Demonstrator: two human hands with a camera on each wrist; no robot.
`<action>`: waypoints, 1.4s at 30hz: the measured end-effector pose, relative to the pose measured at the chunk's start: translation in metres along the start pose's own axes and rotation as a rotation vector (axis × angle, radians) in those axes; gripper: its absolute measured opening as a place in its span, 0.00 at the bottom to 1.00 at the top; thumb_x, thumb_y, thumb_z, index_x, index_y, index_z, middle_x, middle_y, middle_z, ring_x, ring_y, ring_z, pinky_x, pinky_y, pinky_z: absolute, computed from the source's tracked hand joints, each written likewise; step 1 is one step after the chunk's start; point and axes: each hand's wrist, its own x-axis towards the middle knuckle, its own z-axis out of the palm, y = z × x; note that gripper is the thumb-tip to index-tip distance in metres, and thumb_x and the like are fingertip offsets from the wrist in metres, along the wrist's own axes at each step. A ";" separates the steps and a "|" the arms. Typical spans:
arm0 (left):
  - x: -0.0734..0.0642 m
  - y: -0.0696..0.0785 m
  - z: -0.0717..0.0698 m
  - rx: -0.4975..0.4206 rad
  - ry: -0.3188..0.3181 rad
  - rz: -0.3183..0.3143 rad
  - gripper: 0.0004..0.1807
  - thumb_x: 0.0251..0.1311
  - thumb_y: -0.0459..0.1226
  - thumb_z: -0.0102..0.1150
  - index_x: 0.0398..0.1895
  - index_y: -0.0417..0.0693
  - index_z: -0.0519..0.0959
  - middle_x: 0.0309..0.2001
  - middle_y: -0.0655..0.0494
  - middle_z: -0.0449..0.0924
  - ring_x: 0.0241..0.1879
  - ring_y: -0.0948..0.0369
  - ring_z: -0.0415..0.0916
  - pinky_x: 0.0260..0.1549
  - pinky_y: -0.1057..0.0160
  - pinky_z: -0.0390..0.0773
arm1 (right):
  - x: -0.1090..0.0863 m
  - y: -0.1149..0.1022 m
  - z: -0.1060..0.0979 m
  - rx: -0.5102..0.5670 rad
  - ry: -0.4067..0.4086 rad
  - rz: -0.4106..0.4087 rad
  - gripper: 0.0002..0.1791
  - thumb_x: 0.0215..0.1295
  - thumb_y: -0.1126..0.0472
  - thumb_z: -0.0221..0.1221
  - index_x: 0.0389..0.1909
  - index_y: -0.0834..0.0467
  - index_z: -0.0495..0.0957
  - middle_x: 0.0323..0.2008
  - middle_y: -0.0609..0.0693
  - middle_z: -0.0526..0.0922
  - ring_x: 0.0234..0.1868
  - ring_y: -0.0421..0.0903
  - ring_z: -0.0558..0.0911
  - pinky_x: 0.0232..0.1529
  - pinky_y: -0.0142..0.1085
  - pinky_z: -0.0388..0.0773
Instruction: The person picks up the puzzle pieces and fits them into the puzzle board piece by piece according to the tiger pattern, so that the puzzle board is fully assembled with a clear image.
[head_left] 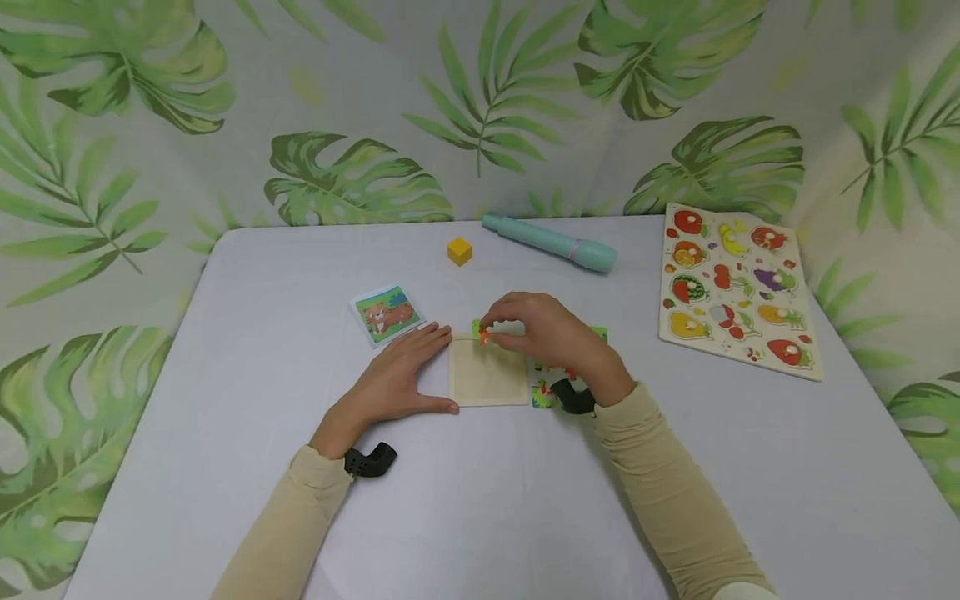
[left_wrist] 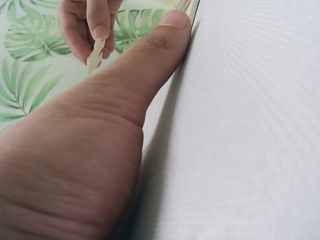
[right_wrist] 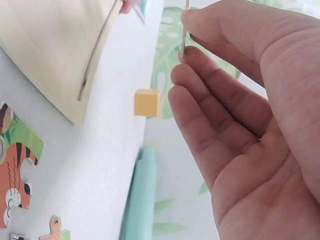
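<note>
Pinching a small puzzle piece (head_left: 483, 337), the right hand (head_left: 551, 337) is over the square wooden tray (head_left: 487, 379); the left hand (head_left: 401, 375), fingers straight, touches its left side. Left wrist view — the piece is thin, flat wood. Right wrist view — orange stripy puzzle pieces (right_wrist: 14, 175) lie beside the tray.

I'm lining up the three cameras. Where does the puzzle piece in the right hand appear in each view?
Head: the puzzle piece is near the centre.
Left wrist: the puzzle piece is at upper left.
Right wrist: the puzzle piece is near the top, slightly right of centre, edge-on.
Shared landmark: the right hand, pinching it in every view.
</note>
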 end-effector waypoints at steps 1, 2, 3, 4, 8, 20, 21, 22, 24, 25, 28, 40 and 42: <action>-0.001 0.000 0.000 0.001 -0.002 -0.002 0.61 0.47 0.67 0.74 0.80 0.47 0.62 0.80 0.54 0.58 0.81 0.53 0.50 0.78 0.43 0.54 | 0.000 0.000 0.001 0.001 -0.005 0.000 0.13 0.68 0.62 0.68 0.53 0.56 0.87 0.52 0.49 0.87 0.56 0.48 0.83 0.58 0.45 0.81; -0.001 0.000 0.000 0.002 -0.004 -0.005 0.61 0.47 0.67 0.74 0.80 0.47 0.62 0.81 0.54 0.58 0.81 0.53 0.50 0.78 0.43 0.54 | 0.001 -0.001 0.002 0.001 -0.009 -0.001 0.13 0.68 0.62 0.68 0.53 0.57 0.87 0.52 0.49 0.87 0.55 0.48 0.83 0.58 0.45 0.81; -0.002 -0.001 0.000 0.001 -0.004 -0.006 0.61 0.47 0.67 0.74 0.80 0.47 0.62 0.81 0.54 0.58 0.81 0.53 0.50 0.78 0.43 0.54 | 0.001 -0.001 0.003 0.000 -0.010 -0.001 0.14 0.68 0.62 0.68 0.53 0.57 0.87 0.52 0.49 0.87 0.55 0.48 0.84 0.57 0.45 0.81; -0.002 -0.001 0.000 0.001 -0.004 -0.007 0.61 0.47 0.67 0.74 0.80 0.47 0.62 0.81 0.54 0.58 0.81 0.53 0.51 0.78 0.43 0.54 | 0.001 -0.002 0.003 0.000 -0.009 -0.001 0.14 0.68 0.61 0.68 0.53 0.57 0.86 0.52 0.49 0.87 0.55 0.48 0.84 0.57 0.45 0.81; -0.002 -0.001 0.000 -0.002 0.000 -0.002 0.61 0.47 0.66 0.74 0.80 0.47 0.62 0.80 0.54 0.58 0.81 0.53 0.51 0.78 0.43 0.54 | 0.003 -0.003 0.005 -0.003 -0.004 -0.004 0.13 0.69 0.61 0.67 0.52 0.56 0.86 0.51 0.48 0.87 0.54 0.48 0.84 0.56 0.44 0.82; -0.002 -0.002 -0.001 -0.001 0.016 -0.007 0.60 0.48 0.66 0.75 0.80 0.46 0.62 0.80 0.53 0.59 0.81 0.52 0.51 0.78 0.43 0.54 | 0.013 -0.001 0.014 -0.011 -0.046 -0.002 0.14 0.69 0.60 0.68 0.53 0.57 0.86 0.51 0.49 0.87 0.52 0.48 0.85 0.54 0.45 0.83; -0.002 -0.002 -0.001 -0.001 0.015 -0.007 0.60 0.48 0.66 0.75 0.80 0.47 0.62 0.80 0.53 0.59 0.81 0.52 0.51 0.78 0.43 0.54 | 0.014 -0.001 0.015 -0.009 -0.048 0.001 0.14 0.69 0.60 0.68 0.53 0.57 0.86 0.51 0.49 0.87 0.52 0.48 0.85 0.54 0.45 0.83; -0.002 -0.002 -0.001 -0.002 0.016 -0.003 0.60 0.48 0.65 0.75 0.80 0.47 0.62 0.80 0.53 0.59 0.81 0.52 0.51 0.78 0.43 0.54 | 0.014 -0.001 0.016 -0.012 -0.050 0.004 0.14 0.69 0.60 0.67 0.53 0.57 0.86 0.51 0.49 0.87 0.52 0.48 0.85 0.54 0.44 0.83; -0.002 -0.002 -0.001 -0.002 0.014 0.002 0.60 0.48 0.65 0.75 0.80 0.47 0.62 0.80 0.53 0.59 0.81 0.52 0.51 0.78 0.43 0.54 | 0.014 0.000 0.018 -0.012 -0.052 0.004 0.14 0.69 0.60 0.67 0.53 0.57 0.86 0.51 0.50 0.87 0.52 0.48 0.85 0.53 0.44 0.83; -0.001 -0.002 -0.002 -0.001 0.015 0.004 0.60 0.48 0.65 0.75 0.80 0.47 0.62 0.80 0.53 0.59 0.81 0.52 0.51 0.78 0.43 0.54 | 0.014 0.000 0.019 -0.011 -0.054 0.005 0.13 0.69 0.60 0.67 0.53 0.57 0.86 0.51 0.50 0.87 0.52 0.48 0.85 0.54 0.44 0.82; 0.000 -0.001 -0.003 0.001 0.014 0.008 0.60 0.48 0.65 0.75 0.80 0.47 0.62 0.80 0.53 0.58 0.81 0.52 0.51 0.78 0.43 0.54 | 0.016 0.000 0.022 -0.027 -0.058 -0.003 0.13 0.70 0.60 0.67 0.53 0.57 0.86 0.51 0.50 0.87 0.53 0.48 0.84 0.55 0.43 0.82; 0.001 -0.001 0.000 0.002 -0.007 -0.006 0.61 0.47 0.67 0.74 0.80 0.47 0.61 0.80 0.54 0.58 0.82 0.54 0.49 0.79 0.45 0.52 | 0.020 -0.001 0.036 -0.066 -0.085 0.000 0.13 0.70 0.62 0.66 0.53 0.59 0.86 0.51 0.51 0.87 0.55 0.48 0.84 0.59 0.42 0.81; 0.000 -0.001 0.000 0.003 -0.006 -0.006 0.61 0.48 0.67 0.74 0.80 0.48 0.61 0.80 0.54 0.58 0.82 0.54 0.49 0.79 0.45 0.53 | 0.020 -0.001 0.038 -0.079 -0.093 -0.001 0.12 0.70 0.62 0.66 0.52 0.59 0.87 0.51 0.51 0.87 0.54 0.48 0.84 0.59 0.42 0.81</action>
